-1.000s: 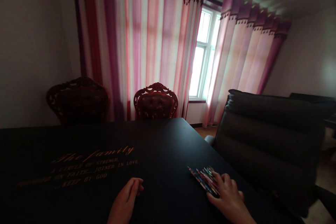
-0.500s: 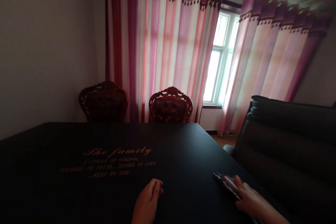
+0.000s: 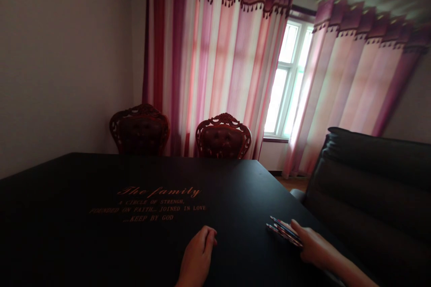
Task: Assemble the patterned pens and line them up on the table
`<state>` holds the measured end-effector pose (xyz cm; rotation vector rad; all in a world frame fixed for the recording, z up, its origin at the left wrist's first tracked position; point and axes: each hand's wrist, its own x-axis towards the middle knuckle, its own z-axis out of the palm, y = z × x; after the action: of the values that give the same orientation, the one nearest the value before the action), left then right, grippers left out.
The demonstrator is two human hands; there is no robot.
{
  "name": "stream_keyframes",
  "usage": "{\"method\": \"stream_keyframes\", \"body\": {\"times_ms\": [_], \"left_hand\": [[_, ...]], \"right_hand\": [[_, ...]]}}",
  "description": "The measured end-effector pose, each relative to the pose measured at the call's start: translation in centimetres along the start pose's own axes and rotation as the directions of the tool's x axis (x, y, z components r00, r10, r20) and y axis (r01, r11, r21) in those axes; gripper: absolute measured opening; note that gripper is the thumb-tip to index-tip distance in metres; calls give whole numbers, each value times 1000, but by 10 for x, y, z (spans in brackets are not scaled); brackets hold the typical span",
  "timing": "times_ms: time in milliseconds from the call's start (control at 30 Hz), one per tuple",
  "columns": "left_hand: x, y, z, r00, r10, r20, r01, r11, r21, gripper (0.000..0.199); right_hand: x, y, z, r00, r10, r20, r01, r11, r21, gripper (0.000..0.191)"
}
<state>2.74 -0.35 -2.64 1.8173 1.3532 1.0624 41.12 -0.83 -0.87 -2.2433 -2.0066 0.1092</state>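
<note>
A bundle of several pens (image 3: 283, 232) lies low over the right side of the black table, tips pointing left. My right hand (image 3: 313, 243) is closed round their right end, thumb on top; whether the pens touch the tabletop I cannot tell. Closer to the middle, my left hand (image 3: 198, 253) rests at the near part of the table with its fingers curled in and the thumb against them. Nothing shows in it, though the palm is hidden.
The black table (image 3: 232, 188) bears gold lettering (image 3: 158, 202) to the left of my hands. Two carved chairs (image 3: 224, 136) stand behind its far edge. A black leather chair (image 3: 370, 188) is close to the right edge. Striped curtains (image 3: 218, 63) flank a window (image 3: 286, 76).
My right hand and the pens have shifted slightly left, and the pens have turned to lie flatter. My left hand keeps its curled shape. The whole view has swung a little.
</note>
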Motion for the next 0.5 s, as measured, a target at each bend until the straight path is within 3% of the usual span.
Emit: {"method": "stream_keyframes", "body": {"times_ms": [100, 200, 367, 500], "left_hand": [[0, -1, 1, 1000, 7, -5, -7, 1000, 4, 33], [-1, -2, 1, 1000, 12, -7, -12, 1000, 14, 34], [0, -3, 0, 1000, 13, 2, -13, 999, 35, 33], [6, -10, 4, 1000, 1, 9, -1, 998, 62, 33]], "right_hand": [[18, -46, -9, 987, -151, 45, 155, 985, -82, 74], [46, -108, -13, 965, -259, 32, 260, 961, -92, 70], [94, -207, -6, 905, -425, 9, 424, 899, -106, 56], [118, -264, 1, 858, -514, -5, 511, 853, -103, 36]]}}
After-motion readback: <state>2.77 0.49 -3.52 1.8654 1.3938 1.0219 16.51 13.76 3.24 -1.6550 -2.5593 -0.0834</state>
